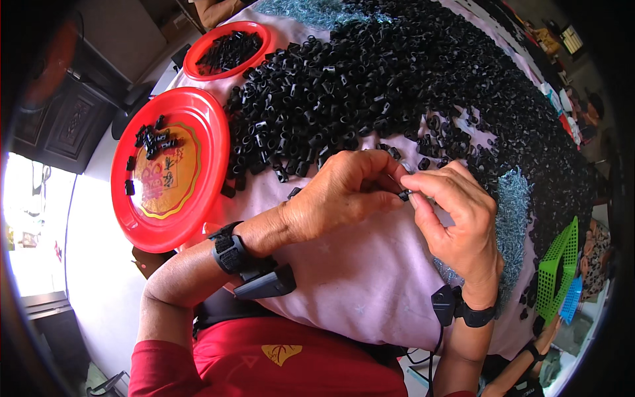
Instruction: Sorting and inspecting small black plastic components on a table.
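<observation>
My left hand and my right hand meet fingertip to fingertip above the pink cloth. Between their pinched thumbs and fingers is a small black plastic piece, gripped from both sides. Its exact shape is mostly covered by the fingers. Just beyond the hands spreads a large heap of short black tube-like pieces, with a few loose ones close to my left hand.
At left stands a red plate with several black pieces; behind it is a red basin of dark parts. Blue-green tinsel-like material lies at right, near a green plastic basket. Another person's arm shows at lower right.
</observation>
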### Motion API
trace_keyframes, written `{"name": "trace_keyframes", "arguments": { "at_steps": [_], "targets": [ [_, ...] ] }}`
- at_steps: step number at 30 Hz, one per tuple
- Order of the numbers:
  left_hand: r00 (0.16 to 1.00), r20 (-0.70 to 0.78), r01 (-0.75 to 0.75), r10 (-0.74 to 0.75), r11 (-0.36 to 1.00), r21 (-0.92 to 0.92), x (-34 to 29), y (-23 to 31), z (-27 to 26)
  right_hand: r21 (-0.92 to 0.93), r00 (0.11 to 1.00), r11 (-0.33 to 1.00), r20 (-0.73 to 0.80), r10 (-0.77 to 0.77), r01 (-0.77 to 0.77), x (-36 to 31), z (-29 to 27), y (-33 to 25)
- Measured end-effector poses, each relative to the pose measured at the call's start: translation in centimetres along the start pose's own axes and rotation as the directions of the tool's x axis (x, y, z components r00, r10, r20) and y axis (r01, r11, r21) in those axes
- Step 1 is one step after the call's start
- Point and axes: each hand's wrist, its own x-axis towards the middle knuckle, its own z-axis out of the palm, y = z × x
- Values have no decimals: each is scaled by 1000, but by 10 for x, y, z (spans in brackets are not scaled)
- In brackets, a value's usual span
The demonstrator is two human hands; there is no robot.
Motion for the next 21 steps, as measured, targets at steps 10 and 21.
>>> {"name": "trace_keyframes", "arguments": {
  "at_steps": [10,21],
  "targets": [
    [985,-136,25,-103,876,-481,-16,11,-19,-197,978,978,182,98,-61,-6,24,21],
    [996,-91,6,-15,995,-101,-13,5,-12,-227,992,974,119,38,-10,-3,41,34]
  ]
}}
